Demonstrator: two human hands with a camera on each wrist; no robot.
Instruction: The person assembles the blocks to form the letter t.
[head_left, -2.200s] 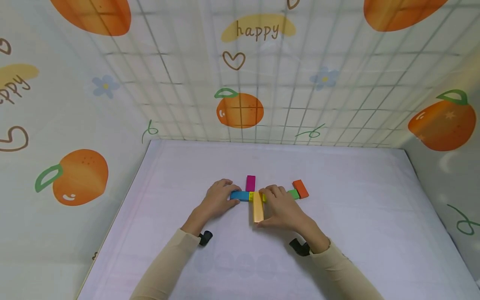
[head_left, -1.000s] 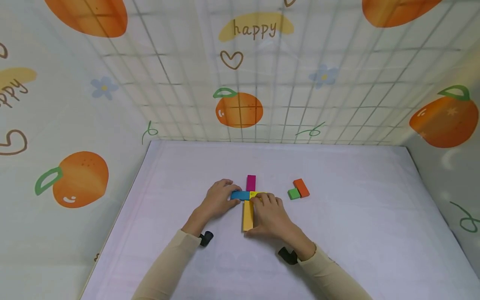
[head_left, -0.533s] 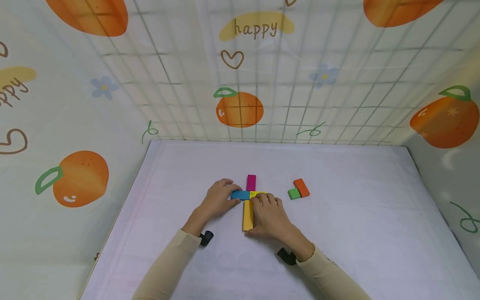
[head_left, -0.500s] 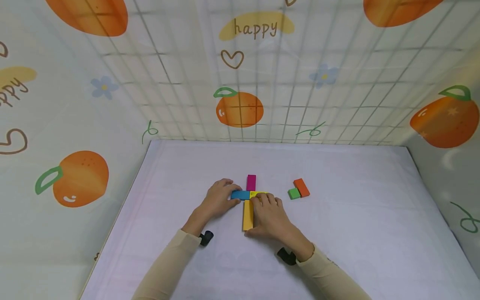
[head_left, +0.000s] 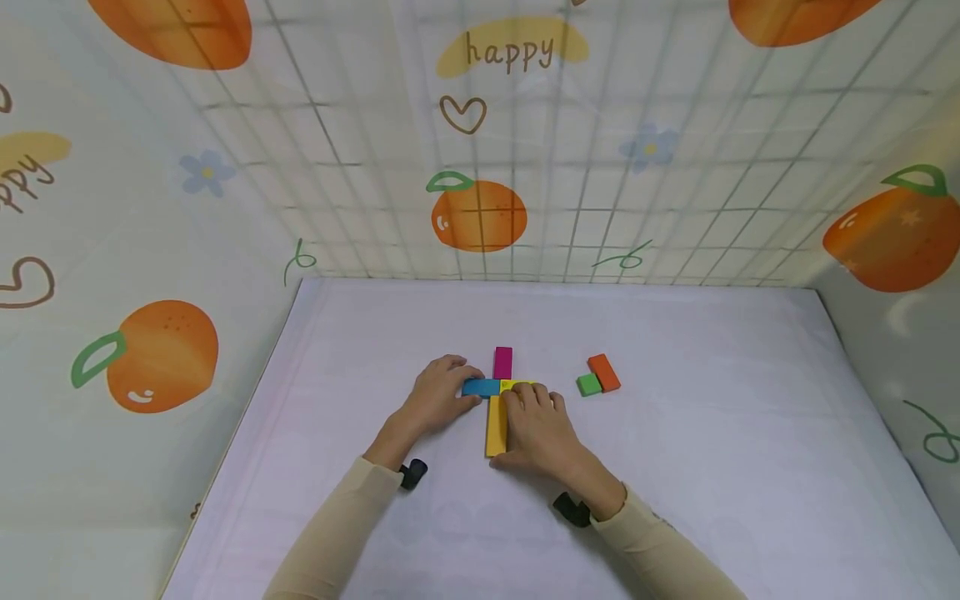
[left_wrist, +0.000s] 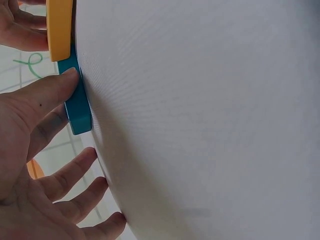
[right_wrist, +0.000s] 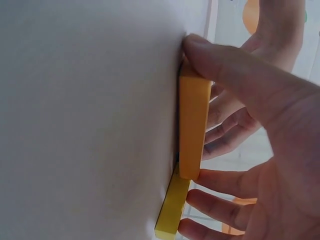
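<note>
On my feed the right grip point(head_left: 542, 429) pinches an amber block point(head_left: 495, 427) lengthwise, thumb at the near end, forefinger at the far end. That block lies on the table point(head_left: 697, 483), just left of the palm. At the same grip's other fingers I see a yellow block point(right_wrist: 173, 207), partly hidden by them from the head camera.

The left grip point(head_left: 438, 396) pinches a blue block point(head_left: 481, 387) between thumb and forefinger, its remaining fingers spread. From there the blue block runs rightward, in line with the yellow one.

Just beyond this row, between both grips, lies a magenta block point(head_left: 502, 363). Farther out, ahead and to the right of the right grip, a green block point(head_left: 588, 384) touches a red-orange block point(head_left: 603, 372).

Behind each grip I see a black wrist device point(head_left: 572, 509) and a beige sleeve point(head_left: 667, 542); ahead of both, past the table, hangs an orange-printed backdrop point(head_left: 360, 150).
</note>
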